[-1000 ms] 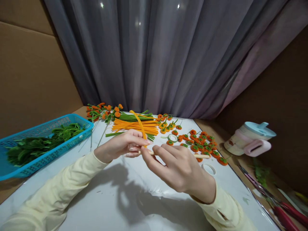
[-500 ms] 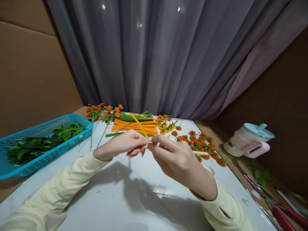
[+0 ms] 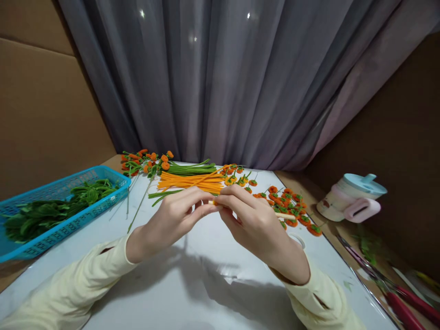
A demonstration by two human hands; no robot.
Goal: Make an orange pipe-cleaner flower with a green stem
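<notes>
My left hand (image 3: pixel 177 215) and my right hand (image 3: pixel 256 220) meet fingertip to fingertip above the white tabletop. A thin pale wooden stick (image 3: pixel 287 216) runs through my right hand, its far end poking out past the knuckles. Between the fingertips shows a small bit of yellow-orange pipe cleaner (image 3: pixel 215 202), at the stick's near end. My left thumb and fingers are pinched closed on it; most of it is hidden. Behind the hands lies a bundle of orange pipe cleaners (image 3: pixel 192 182), with green pipe cleaners (image 3: pixel 192 169) beyond.
Orange flower heads (image 3: pixel 285 199) with green centres are spread at the right. Stemmed orange flowers (image 3: pixel 147 161) lie at the back left. A blue basket (image 3: pixel 103 201) holds green leaves. A lidded cup (image 3: pixel 350 197) and red-handled pliers (image 3: pixel 405 307) are on the right; a curtain (image 3: pixel 206 91) hangs behind.
The long free end of the yellow-orange pipe cleaner, sticking up before, is no longer seen; only a bit shows at the fingertips. My left hand has turned, its thumb now against the right fingertips.
</notes>
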